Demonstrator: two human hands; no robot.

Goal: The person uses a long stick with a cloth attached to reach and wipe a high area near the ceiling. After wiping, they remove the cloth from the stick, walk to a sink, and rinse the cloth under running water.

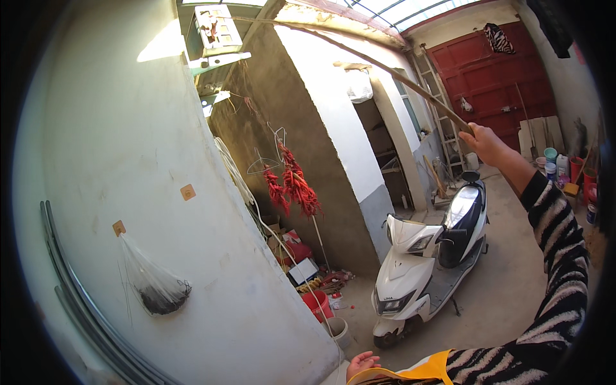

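Note:
My right hand [486, 142] is raised at the right and grips the near end of a long wooden pole [361, 57]. The pole slants up and leftward, its far end appearing against or close to a white open-fronted box [219, 30] high by the wall; contact cannot be told. Low in the view, my left hand [362, 364] shows only in part, fingers loosely apart, holding nothing visible. Beside it is the yellow edge of an apron [428, 366]. Bunches of dried red chili peppers [297, 183] hang from wire hangers [263, 164] below the pole.
A white scooter [409, 284] stands on the concrete floor. To the left, a clear plastic bag [156, 284] hangs on a white wall [130, 125]. Buckets [317, 304] and clutter line the corner. A ladder [438, 96] leans near a red metal gate [495, 72].

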